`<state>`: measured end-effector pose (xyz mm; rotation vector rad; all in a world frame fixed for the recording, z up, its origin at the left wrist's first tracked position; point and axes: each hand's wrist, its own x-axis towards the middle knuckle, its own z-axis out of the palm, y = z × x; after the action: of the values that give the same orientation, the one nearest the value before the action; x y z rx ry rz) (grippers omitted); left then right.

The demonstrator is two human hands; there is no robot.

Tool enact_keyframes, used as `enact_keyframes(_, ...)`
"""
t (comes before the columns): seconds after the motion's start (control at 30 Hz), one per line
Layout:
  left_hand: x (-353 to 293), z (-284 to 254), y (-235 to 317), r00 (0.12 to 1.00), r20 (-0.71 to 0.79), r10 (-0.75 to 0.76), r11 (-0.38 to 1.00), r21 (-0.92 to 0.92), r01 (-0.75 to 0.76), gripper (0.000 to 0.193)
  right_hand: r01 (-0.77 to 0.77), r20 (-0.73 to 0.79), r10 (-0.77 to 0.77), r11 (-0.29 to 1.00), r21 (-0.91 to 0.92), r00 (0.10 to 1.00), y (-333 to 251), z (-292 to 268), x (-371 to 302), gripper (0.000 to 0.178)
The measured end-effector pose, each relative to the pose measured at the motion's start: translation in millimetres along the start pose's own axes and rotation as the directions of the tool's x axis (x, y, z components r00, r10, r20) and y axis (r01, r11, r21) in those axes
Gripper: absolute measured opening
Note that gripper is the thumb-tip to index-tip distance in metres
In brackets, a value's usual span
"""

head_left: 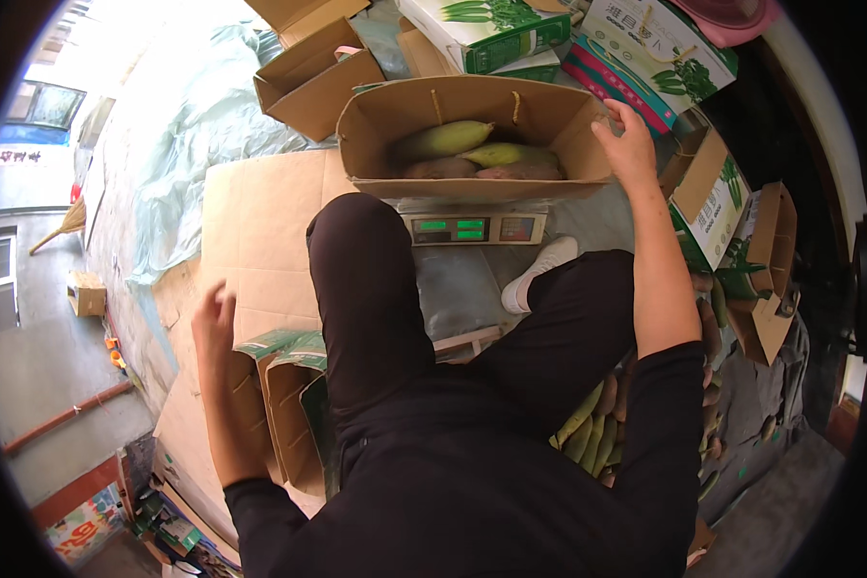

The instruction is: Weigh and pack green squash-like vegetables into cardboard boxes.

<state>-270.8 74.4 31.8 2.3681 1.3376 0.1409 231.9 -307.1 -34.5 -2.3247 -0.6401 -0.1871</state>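
An open cardboard carton (385, 159) rests on a digital scale (501, 228) with lit green displays. Inside lie several long green radishes (443, 142), their lower ends brown with soil. At the carton's right end is my right hand (630, 144), thumb and fingers apart and slightly bent; whether it touches the rim I cannot tell. My left hand (214, 323) hangs at the left, loosely bent and holding nothing visible, near upright open green-and-brown cartons (297, 385) beside my left leg.
Flattened cardboard (260, 217) and clear plastic sheeting (188, 164) cover the floor at left. Printed cartons (496, 34) stand behind the scale, more open boxes (708, 197) at right. A pile of green radishes (592, 438) lies by my right leg. A broom (65, 226) leans far left.
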Motion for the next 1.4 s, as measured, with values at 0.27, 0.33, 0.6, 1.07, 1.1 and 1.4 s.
enact_keyframes(0.27,108.0,84.3,187.9,0.969,0.229,0.097,0.946,-0.325,-0.017,0.049,-0.358,0.14,0.386,0.914,-0.191,0.912,-5.0,-8.1,-1.9,0.046)
enact_keyframes(0.33,126.3,102.9,207.8,0.96,0.273,0.069,0.954,-0.299,0.016,0.049,-0.37,0.19,0.428,0.886,-0.279,0.883,-3.4,-12.9,2.4,0.044)
enact_keyframes(0.6,152.7,137.5,202.8,0.878,0.476,0.058,0.991,-0.131,0.006,0.034,-0.31,0.334,0.523,0.796,-0.52,0.784,-7.5,-7.5,11.7,0.041)
enact_keyframes(1.07,167.1,91.3,107.1,0.909,0.412,0.062,0.962,-0.268,0.056,0.039,-0.002,0.397,0.213,0.883,-0.469,0.893,-106.4,27.1,17.8,0.028)
enact_keyframes(1.1,168.5,81.1,87.3,0.913,0.404,0.055,0.962,-0.267,0.06,0.039,0.005,0.4,0.203,0.887,-0.461,0.894,-120.4,37.7,18.5,0.028)
enact_keyframes(1.4,133.4,-10.0,-100.7,0.97,0.184,-0.16,0.94,-0.271,0.207,0.033,0.236,0.665,-0.048,0.952,-0.196,0.745,-284.1,149.8,-6.8,0.018)
